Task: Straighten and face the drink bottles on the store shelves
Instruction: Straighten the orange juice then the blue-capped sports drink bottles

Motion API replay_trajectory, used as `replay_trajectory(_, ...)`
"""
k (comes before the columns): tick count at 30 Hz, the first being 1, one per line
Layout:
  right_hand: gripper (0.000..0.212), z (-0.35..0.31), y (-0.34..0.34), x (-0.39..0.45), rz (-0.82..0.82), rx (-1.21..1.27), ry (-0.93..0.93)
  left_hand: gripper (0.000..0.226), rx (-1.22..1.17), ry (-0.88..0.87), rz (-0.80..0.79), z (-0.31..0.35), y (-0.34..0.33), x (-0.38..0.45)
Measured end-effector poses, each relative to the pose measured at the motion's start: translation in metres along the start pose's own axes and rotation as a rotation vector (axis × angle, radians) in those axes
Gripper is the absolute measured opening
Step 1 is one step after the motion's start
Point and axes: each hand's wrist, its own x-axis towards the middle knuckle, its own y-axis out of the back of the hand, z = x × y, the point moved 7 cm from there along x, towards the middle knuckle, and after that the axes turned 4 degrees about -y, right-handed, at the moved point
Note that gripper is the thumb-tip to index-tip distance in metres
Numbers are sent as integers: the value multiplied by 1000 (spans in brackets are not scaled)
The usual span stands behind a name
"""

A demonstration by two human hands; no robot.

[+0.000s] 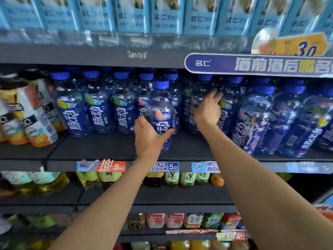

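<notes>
On the dark middle shelf (108, 150) seen from the head camera, the left hand (149, 139) grips a clear blue plastic drink bottle with a blue cap and white lettering (160, 109) round its lower half, holding it upright near the front edge, ahead of the row of matching blue-capped bottles (97, 105). Further right, the right hand (207, 110) reaches into the row, fingers curled round another blue bottle (201, 91) standing deeper on the same shelf. Price tags (164, 166) line the shelf edge below.
</notes>
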Motion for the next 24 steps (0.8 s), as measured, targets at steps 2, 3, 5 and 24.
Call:
replay_trajectory(2, 80, -3, -1, -2, 35, 70, -16, 80, 18, -8, -9, -1, 1, 2)
replay_trajectory(3, 79, -6, -4, -5, 37, 91, -6, 81, 23, -7, -12, -1, 0, 3)
replay_trajectory(5, 80, -12, -7, -9, 23, 106, 8, 81, 22, 3, -9, -1, -2, 3)
replay_trajectory(24, 89, 80, 88, -45, 376, 79, -124, 78, -61, 43, 82, 13, -15, -7)
